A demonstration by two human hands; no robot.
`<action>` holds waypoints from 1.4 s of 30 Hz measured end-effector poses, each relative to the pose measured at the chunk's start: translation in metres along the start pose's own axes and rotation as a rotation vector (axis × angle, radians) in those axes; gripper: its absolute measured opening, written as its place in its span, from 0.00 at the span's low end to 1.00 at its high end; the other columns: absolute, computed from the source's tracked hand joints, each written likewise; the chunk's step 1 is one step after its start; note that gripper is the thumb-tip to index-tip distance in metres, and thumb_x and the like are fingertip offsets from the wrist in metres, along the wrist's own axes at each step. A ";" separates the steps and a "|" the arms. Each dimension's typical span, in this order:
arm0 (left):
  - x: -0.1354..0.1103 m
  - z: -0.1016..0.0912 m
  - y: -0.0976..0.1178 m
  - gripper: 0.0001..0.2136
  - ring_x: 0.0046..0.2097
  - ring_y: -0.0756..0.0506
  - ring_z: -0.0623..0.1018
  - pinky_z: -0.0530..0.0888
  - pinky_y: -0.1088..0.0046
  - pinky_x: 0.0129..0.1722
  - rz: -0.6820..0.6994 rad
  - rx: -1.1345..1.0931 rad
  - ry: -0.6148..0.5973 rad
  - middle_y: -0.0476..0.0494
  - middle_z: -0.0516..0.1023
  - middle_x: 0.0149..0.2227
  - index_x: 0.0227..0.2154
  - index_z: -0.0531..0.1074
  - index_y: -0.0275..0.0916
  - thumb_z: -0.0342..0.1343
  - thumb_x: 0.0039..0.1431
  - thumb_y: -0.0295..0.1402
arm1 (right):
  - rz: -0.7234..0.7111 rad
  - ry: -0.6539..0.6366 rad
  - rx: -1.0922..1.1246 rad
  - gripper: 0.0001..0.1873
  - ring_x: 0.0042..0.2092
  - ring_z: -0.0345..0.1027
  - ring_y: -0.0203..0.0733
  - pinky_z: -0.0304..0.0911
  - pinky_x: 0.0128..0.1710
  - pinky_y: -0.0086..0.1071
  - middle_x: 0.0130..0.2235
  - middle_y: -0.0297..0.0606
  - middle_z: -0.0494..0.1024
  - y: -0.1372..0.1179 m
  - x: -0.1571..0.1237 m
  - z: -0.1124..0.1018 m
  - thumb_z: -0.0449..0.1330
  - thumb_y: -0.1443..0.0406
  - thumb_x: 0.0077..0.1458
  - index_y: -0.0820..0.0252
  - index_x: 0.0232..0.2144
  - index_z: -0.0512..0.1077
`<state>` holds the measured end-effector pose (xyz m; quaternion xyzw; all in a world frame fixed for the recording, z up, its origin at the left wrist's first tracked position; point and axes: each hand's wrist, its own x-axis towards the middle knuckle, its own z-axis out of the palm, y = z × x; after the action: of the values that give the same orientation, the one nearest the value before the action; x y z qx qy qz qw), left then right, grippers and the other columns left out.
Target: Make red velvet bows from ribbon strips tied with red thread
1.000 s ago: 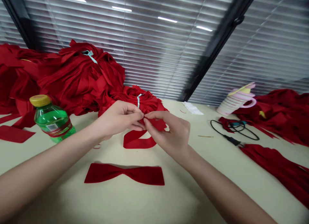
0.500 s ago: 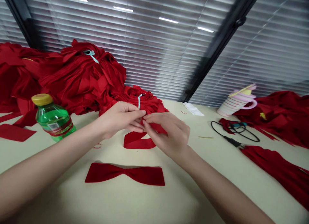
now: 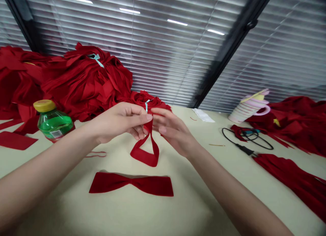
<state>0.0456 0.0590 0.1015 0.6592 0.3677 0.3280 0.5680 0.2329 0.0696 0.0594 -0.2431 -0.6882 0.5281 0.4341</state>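
Observation:
A red fabric strip point(image 3: 145, 157) hangs as a loop, its lower bend near the tabletop. My left hand point(image 3: 122, 122) pinches the top of this strip between thumb and fingers. Just to the right, my right hand point(image 3: 175, 132) has its fingers stretched out and the thumb apart, close beside the strip; any contact there is hard to make out. Nearer to me lies a red bow-shaped fabric piece point(image 3: 131, 184), flat and gathered at its middle. Red thread point(image 3: 98, 154) rests on the table by my left forearm.
A green bottle with a yellow cap point(image 3: 54, 122) stands left, partly behind my forearm. Red fabric bundles point(image 3: 89, 83) pile up against the blinds. On the right are a striped mug point(image 3: 246, 109), a black cable point(image 3: 241, 148), a gold needle-like item point(image 3: 217, 145) and more red fabric point(image 3: 287, 178).
My right hand has opened and parted from my left fingertips. The strip now hangs as a narrow loop from my left hand. More red thread shows by my left forearm.

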 end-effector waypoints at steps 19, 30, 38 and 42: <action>-0.004 -0.006 0.004 0.05 0.28 0.50 0.79 0.77 0.80 0.28 0.043 0.085 0.154 0.48 0.78 0.23 0.27 0.73 0.34 0.59 0.53 0.32 | -0.096 0.379 -0.081 0.06 0.33 0.72 0.36 0.69 0.36 0.32 0.30 0.31 0.78 0.005 -0.002 0.012 0.64 0.64 0.47 0.51 0.32 0.76; -0.007 -0.002 0.007 0.04 0.26 0.53 0.77 0.74 0.86 0.25 0.180 0.381 0.266 0.50 0.78 0.22 0.28 0.76 0.34 0.58 0.52 0.29 | -0.146 0.436 -0.124 0.05 0.35 0.73 0.36 0.69 0.37 0.30 0.32 0.31 0.80 0.008 -0.002 0.009 0.65 0.65 0.46 0.52 0.30 0.78; -0.006 0.000 0.005 0.05 0.26 0.54 0.76 0.72 0.87 0.24 0.256 0.521 0.273 0.50 0.77 0.23 0.29 0.77 0.34 0.57 0.52 0.28 | -0.097 0.437 -0.088 0.06 0.35 0.73 0.37 0.69 0.39 0.32 0.32 0.32 0.80 0.009 -0.001 0.009 0.66 0.66 0.44 0.52 0.29 0.78; -0.006 0.000 0.004 0.05 0.27 0.53 0.76 0.72 0.84 0.26 0.259 0.514 0.273 0.48 0.78 0.24 0.29 0.77 0.34 0.56 0.52 0.28 | -0.015 0.394 0.028 0.04 0.34 0.72 0.36 0.67 0.37 0.32 0.30 0.33 0.79 0.007 0.000 0.009 0.66 0.65 0.44 0.56 0.27 0.77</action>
<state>0.0430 0.0535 0.1057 0.7723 0.4244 0.3793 0.2821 0.2248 0.0673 0.0520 -0.3307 -0.5844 0.4767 0.5674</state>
